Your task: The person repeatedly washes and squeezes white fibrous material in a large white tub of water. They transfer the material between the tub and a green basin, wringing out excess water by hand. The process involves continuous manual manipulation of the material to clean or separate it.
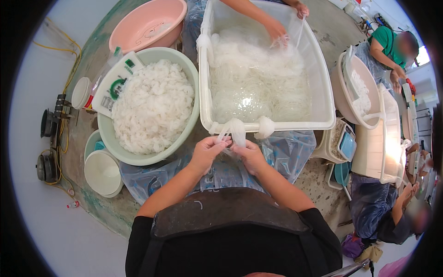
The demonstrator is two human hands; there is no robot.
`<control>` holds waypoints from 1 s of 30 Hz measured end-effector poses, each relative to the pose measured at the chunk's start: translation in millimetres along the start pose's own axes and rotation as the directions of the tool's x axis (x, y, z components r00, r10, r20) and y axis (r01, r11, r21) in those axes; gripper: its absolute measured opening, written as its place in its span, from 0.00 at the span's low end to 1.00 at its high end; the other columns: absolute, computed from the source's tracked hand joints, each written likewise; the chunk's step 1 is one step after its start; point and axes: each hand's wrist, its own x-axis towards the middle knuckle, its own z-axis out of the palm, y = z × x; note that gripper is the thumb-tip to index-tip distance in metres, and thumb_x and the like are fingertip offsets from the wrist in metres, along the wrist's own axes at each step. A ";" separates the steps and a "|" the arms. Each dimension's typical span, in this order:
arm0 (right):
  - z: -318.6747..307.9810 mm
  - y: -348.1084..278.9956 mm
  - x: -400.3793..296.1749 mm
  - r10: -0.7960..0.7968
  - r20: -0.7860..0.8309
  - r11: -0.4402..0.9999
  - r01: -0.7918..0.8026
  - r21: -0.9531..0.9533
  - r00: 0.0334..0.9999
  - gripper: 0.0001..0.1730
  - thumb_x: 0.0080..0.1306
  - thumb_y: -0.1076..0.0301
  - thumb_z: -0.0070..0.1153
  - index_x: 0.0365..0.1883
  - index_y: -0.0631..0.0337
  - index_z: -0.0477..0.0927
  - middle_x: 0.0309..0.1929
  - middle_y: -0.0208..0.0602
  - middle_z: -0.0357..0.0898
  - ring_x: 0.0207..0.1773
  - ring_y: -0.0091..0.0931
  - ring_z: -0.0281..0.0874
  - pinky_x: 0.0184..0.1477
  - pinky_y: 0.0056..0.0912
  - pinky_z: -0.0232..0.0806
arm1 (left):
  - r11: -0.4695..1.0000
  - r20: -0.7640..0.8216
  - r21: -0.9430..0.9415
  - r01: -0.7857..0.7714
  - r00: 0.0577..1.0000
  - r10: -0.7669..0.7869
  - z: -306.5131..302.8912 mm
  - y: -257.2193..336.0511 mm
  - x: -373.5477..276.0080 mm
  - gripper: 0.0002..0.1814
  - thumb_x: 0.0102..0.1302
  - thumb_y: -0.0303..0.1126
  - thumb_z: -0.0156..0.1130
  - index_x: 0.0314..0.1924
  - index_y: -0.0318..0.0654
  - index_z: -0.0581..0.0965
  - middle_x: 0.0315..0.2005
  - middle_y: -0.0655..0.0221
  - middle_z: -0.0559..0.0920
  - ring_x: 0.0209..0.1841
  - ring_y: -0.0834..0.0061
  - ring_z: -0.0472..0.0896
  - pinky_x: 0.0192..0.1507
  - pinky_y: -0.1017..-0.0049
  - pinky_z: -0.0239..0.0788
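Observation:
Close to the near rim of a white plastic tub (204, 86), both my hands grip one bundle of thin, wet, translucent white strands (237, 130), perhaps casings. My left hand (206, 152) pinches thin ends on the left side. At the right, my right hand (252, 157) holds the thicker hank, which hangs over the rim. A knotted white bundle (265, 127) hangs from the rim just right of it. Water and a mass of loose strands (259, 83) fill the tub. Opposite me, another person's hand (277, 33) reaches into the strands while their other hand (301, 9) lifts some.
Left, a pale green basin (147, 160) holds a heap of white strand bundles (154, 107) and a white printed board (110, 85). Beyond stands a pink basin (148, 26). Stacked bowls (102, 173) sit lower left. Right are another filled basin (341, 79), a digital scale (346, 142) and co-workers.

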 end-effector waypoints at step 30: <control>-24.8 -289.2 7.0 -0.539 -0.230 0.839 0.539 -0.069 0.810 0.09 0.69 0.63 0.48 0.36 0.60 0.71 0.16 0.18 0.51 0.18 0.17 0.48 0.23 0.23 0.50 | 0.966 -0.153 0.111 -0.234 0.956 0.249 -33.0 284.9 39.7 0.07 0.68 0.35 0.55 0.35 0.40 0.74 0.18 0.81 0.66 0.16 0.90 0.55 0.16 0.86 0.44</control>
